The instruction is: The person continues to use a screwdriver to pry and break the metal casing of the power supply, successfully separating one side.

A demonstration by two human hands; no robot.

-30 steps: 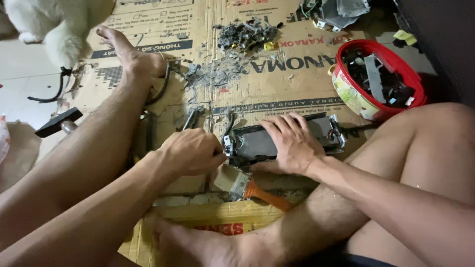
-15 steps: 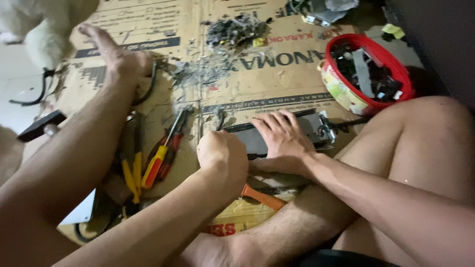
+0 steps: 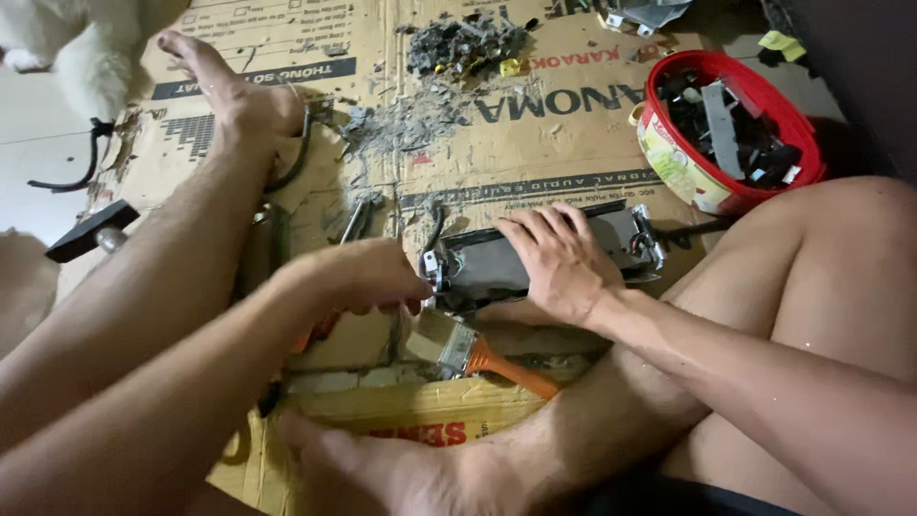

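Note:
A grey metal electronic unit [image 3: 621, 239] lies on the cardboard [image 3: 535, 153] between my legs. My right hand [image 3: 556, 263] lies over its top with the fingers reaching its far edge, holding it down. My left hand [image 3: 351, 277] has its fingers curled together at the unit's left end [image 3: 435, 270]; I cannot see whether they pinch anything. A paintbrush with an orange handle [image 3: 473, 352] lies just in front of the unit, by my leg.
A red bucket [image 3: 669, 158] of dark parts stands at the right. A pile of grey debris [image 3: 458, 43] lies farther back. Orange-handled tools [image 3: 313, 333] lie under my left arm. A black hammer-like tool [image 3: 88, 229] and something white and furry [image 3: 86, 48] are at the left.
My left hand left the unit, passed over the hand tools, and is back at the unit's left end. My right hand stayed on the unit.

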